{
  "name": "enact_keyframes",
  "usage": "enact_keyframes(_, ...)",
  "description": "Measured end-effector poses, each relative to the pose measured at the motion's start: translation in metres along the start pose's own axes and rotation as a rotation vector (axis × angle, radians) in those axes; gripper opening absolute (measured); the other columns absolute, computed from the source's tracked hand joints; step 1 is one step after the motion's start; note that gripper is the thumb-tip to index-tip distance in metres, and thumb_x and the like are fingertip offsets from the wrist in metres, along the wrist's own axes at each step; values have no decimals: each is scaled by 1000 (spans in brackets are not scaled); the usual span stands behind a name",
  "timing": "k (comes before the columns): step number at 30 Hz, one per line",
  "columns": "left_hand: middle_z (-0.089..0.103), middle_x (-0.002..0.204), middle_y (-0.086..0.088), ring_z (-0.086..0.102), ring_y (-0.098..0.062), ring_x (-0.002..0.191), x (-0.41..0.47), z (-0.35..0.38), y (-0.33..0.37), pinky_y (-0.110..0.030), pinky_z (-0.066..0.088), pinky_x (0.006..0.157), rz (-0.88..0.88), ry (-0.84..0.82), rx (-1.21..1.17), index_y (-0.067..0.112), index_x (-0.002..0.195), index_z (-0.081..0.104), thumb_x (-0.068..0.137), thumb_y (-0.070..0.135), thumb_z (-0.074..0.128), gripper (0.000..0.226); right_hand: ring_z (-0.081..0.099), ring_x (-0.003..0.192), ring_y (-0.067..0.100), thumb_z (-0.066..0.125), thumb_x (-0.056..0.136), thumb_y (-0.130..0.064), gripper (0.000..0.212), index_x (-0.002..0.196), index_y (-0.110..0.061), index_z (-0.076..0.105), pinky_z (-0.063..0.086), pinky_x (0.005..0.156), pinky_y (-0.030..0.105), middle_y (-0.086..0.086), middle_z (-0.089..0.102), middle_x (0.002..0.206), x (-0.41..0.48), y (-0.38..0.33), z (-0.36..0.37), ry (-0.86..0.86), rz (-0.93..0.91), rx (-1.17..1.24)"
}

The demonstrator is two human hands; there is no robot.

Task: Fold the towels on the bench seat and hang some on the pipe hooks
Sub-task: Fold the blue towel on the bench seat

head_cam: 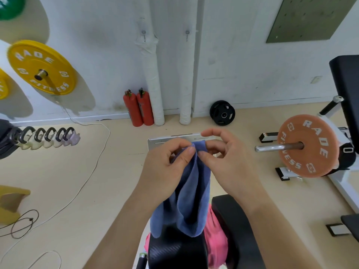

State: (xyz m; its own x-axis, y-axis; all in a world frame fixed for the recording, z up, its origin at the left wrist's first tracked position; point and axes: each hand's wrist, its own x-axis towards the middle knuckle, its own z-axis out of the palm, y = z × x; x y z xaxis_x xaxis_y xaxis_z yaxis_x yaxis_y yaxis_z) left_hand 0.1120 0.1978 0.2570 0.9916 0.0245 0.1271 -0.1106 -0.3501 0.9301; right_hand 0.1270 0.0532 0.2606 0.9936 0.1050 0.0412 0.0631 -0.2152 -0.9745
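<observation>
A blue towel [191, 193] hangs in loose folds above the black bench seat [233, 226]. My left hand [165, 167] pinches its top edge between thumb and fingers. My right hand [223, 158] pinches the same top edge just to the right, its other fingers spread. A pink towel [215, 237] lies crumpled on the bench under the blue one. Two white wrapped pipes [153, 80] run down the far wall, with a small hook [144, 35] on the left pipe and another hook [187, 34] on the right one. Both hooks are bare.
Two red fire extinguishers [138, 107] stand left of the pipes. A black weight plate [222, 113] leans on the wall. An orange plate on a bar [307, 146] juts in at the right. Yellow plates [41, 67] hang left. Cables [77, 183] trail on the floor.
</observation>
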Motion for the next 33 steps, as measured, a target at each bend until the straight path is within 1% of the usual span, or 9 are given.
enact_keyframes(7,70,81,15,63,-6,75,-5,0,7,-13,48,68,37,129,-27,31,80,73,80,13,72,18,66,77,-5,62,87,2,41,116,-27,59,45,66,6,-12,76,85,-3,-10,-3,-15,-21,0)
enact_keyframes(12,72,78,15,67,-3,75,-10,-4,15,-15,52,70,-2,149,-87,30,81,73,81,9,71,21,66,78,-9,60,85,3,41,100,-34,61,44,64,3,-13,76,82,-7,-17,-5,-8,-19,-6)
enact_keyframes(16,72,76,11,66,-15,69,-10,-4,21,-21,55,66,5,186,-63,31,81,73,79,11,73,20,68,74,-6,62,85,2,36,86,-34,63,49,62,8,-13,75,78,-10,-21,-1,-11,-24,11)
enact_keyframes(20,68,69,18,56,-3,53,-11,-3,21,-9,45,57,-22,198,-46,34,85,72,80,13,73,22,71,75,0,60,88,0,30,83,-30,59,52,66,12,-13,75,75,-16,-27,3,-76,-82,18)
enact_keyframes(22,70,72,21,62,1,61,-11,-5,21,-12,49,62,-29,176,-46,37,87,72,80,14,73,23,71,75,-1,61,87,2,28,84,-26,60,50,65,9,-13,75,76,-16,-27,2,-79,-80,38)
enact_keyframes(25,72,77,17,68,-9,72,-11,-6,21,-23,56,70,-15,186,-32,36,81,72,79,14,74,22,70,72,-1,64,85,2,22,86,-21,66,50,63,9,-11,76,76,-14,-26,-1,-53,-36,78)
enact_keyframes(28,72,75,16,66,-16,70,-11,-5,21,-23,55,66,-3,223,-37,35,79,73,77,14,76,21,72,73,7,69,84,-5,17,82,-21,70,56,69,21,-4,76,76,-10,-23,-2,-19,1,99)
enact_keyframes(31,72,74,16,66,-11,70,-11,-5,23,-17,53,65,4,220,-83,35,77,72,76,11,76,25,73,75,15,71,83,-7,15,78,-21,72,60,76,35,0,76,76,-7,-23,-3,15,6,103)
enact_keyframes(33,73,75,14,67,-8,72,-11,-6,24,-17,53,67,21,191,-108,33,77,73,75,9,76,24,73,76,15,71,83,-7,13,78,-20,73,60,78,36,1,76,77,-7,-25,-3,7,-3,123)
